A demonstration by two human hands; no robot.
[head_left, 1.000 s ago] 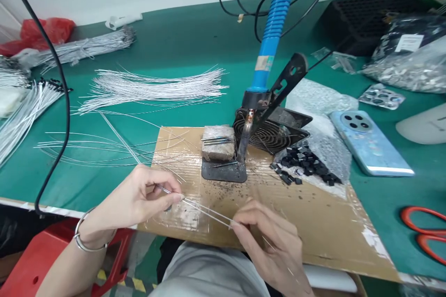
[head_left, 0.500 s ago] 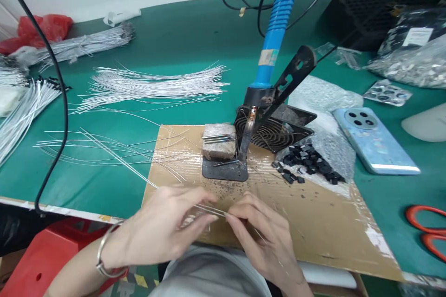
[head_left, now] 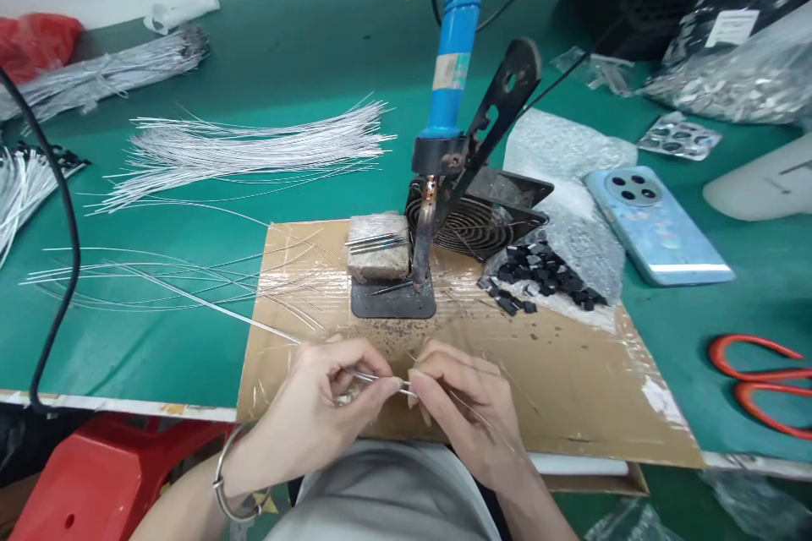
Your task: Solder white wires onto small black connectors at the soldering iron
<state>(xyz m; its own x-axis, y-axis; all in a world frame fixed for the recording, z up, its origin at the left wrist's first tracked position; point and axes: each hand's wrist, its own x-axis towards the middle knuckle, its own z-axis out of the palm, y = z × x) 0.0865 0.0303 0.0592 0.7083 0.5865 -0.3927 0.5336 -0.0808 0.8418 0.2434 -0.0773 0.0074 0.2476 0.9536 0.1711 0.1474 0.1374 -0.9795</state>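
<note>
Above the front of the cardboard sheet [head_left: 545, 389], my left hand [head_left: 342, 397] pinches thin silvery wires [head_left: 254, 321] that trail back to the left. Just to its right, my right hand [head_left: 460, 406] pinches the wires' short ends between thumb and fingers, and thin strands run across its palm side. The fingertips of both hands nearly meet. Beyond them stands a blue-handled soldering iron [head_left: 453, 59], its tip down beside a block [head_left: 379, 247] with several thin metal pieces on top. Loose wires [head_left: 158, 275] lie left of the cardboard.
A large bundle of white wires [head_left: 254, 144] lies at the back left. Black pieces [head_left: 549, 270] sit on a plastic bag, with a blue phone [head_left: 660, 224] and red-handled scissors [head_left: 754, 380] to the right. A red stool [head_left: 95, 482] is at lower left.
The view has shifted, so the table things appear further left. My left fingertips have closed on the wires, and both hands' fingertips are closer together.
</note>
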